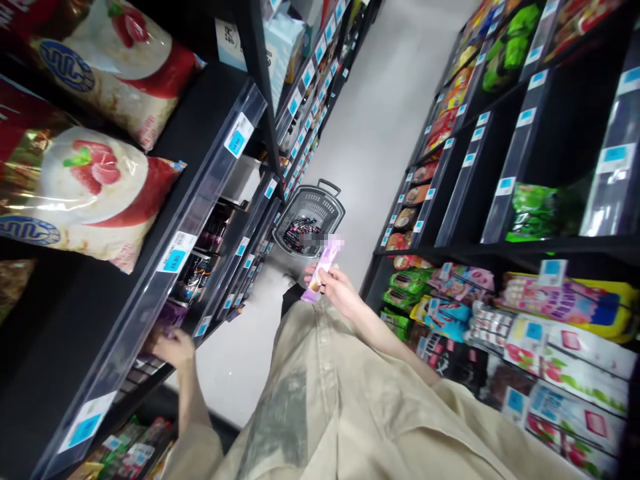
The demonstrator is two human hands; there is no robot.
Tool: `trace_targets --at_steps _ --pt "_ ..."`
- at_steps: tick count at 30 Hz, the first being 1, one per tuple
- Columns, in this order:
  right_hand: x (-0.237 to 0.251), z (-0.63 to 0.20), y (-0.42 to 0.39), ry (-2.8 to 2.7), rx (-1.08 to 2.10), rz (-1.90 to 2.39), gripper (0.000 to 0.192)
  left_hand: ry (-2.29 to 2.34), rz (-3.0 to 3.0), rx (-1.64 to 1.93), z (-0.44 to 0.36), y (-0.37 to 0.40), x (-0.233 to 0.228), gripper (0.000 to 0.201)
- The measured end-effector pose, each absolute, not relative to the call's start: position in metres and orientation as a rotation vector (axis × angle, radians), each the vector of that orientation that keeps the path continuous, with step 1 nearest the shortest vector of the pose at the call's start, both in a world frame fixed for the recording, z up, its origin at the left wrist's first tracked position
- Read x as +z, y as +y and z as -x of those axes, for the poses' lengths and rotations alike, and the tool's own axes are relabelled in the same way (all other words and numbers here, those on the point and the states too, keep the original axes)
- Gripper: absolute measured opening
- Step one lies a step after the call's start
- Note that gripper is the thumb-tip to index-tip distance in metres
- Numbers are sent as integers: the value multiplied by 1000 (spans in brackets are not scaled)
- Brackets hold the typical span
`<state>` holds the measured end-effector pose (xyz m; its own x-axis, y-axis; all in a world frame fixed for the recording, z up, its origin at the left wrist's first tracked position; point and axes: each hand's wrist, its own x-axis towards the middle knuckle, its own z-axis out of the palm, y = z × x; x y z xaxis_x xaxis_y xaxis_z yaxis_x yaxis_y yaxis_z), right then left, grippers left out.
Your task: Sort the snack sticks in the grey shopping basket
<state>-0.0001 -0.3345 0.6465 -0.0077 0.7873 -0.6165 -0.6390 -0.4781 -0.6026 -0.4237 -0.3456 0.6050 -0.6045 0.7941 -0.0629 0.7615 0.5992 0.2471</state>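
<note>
1. Your right hand (333,279) holds 1 purple packet (320,275), thumb and fingers closed on it. The packet is out in front of your trousers (345,400), beside the basket's near edge.
2. Your left hand (175,347) is in at the lower shelf (223,287), fingers curled by purple packs (173,313). Cannot tell whether they grip anything.
3. Basket (325,203) on the floor ahead holds a heap of small dark packets (303,230); count unclear.
4. Done, as judged: 1 packet in hand, some goods in the basket.
5. Left, as judged: the held packet is not in the basket, and your left hand's business at the shelf looks unfinished. How much more remains, cannot tell.
</note>
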Motion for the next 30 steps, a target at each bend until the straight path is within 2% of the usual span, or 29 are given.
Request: trace_targets --at_steps 2,4,6,9,12,17,20,24,30 --pt "642 -2 -330 -206 1737 1195 37 2541 -1266 506 370 -367 594 41" --pt "636 -5 -326 -225 1786 1195 41 2106 -1122 664 301 -385 588 39" --pt "633 -12 -323 -269 1861 1185 42 1685 -985 747 230 -397 588 48" --pt "635 -32 -321 -375 1970 1176 41 1397 -878 790 147 -394 595 61" --pt "639 -63 -321 -462 2010 1177 42 1348 -962 742 103 -376 607 64" --pt "632 -122 -327 -518 2039 1169 43 1342 -1157 601 56 -353 618 51" --pt "618 -155 -338 -517 2093 1179 43 1326 -1035 630 18 -355 611 48" --pt "601 -199 -353 -528 2046 1287 45 1318 -776 701 -37 -369 601 57" --pt "593 -248 -363 -692 1967 1358 40 1389 -522 781 -94 -387 606 57"
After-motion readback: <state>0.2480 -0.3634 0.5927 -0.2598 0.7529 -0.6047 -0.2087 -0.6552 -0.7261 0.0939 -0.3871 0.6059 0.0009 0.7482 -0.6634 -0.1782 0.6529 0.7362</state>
